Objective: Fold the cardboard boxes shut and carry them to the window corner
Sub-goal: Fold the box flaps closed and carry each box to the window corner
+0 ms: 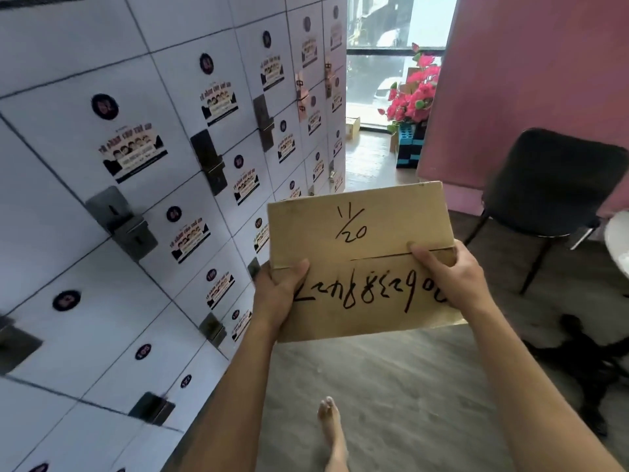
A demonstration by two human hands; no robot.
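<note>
Leftward, the wall of white lockers (136,199) fills that whole side of the view, its doors carrying stickers and dark latch plates, and it runs away toward the window (394,46) at the far end. Opposite, a pink partition (531,83) stands on the right, so the grey floor (408,386) between them forms a lane that narrows toward the glass. A black chair (548,185) sits in front of the partition at the lane's right edge, and a dark, blurred shape lies on the floor nearer the camera on that side. By the window corner, pink flowers (415,93) rise above some black and blue blocks, and a small carton (353,126) rests on the floor near the lockers' end. Held up in the middle of the lane is the cardboard box (360,260), its top flaps folded shut with a seam across the middle and black marker writing on them. The left hand (275,294) grips the box's left edge, thumb over the top and fingers hidden beneath. The right hand (446,270) grips the right edge, thumb pressed on the seam. A bare foot (332,430) shows on the floor below the box.
</note>
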